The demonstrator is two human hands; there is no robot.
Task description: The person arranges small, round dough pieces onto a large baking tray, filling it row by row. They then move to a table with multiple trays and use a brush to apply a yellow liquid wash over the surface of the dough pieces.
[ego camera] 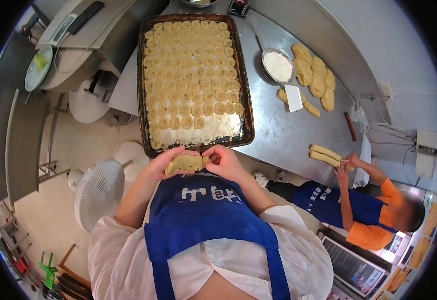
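Observation:
My left hand [166, 159] holds a short log of yellow dough [184, 164] with dark specks, just off the near edge of a large dark-rimmed baking tray [247, 112]. Thumb and fingers of my right hand [220, 161] pinch the right end of the log, where cut slices show. Rows of round dough slices [186, 96] cover most of the tray; the nearest rows are partial, and bare greased metal shows at the near right. The tray rests on a steel table [271, 131].
On the table's right lie a pan of flour [278, 65], a whisk [254, 22], dough lumps [318, 78], a white scraper [293, 98] and a wooden stick [350, 126]. A co-worker [368, 210] handles dough rolls [325, 155]. A white fan [99, 195] stands at left.

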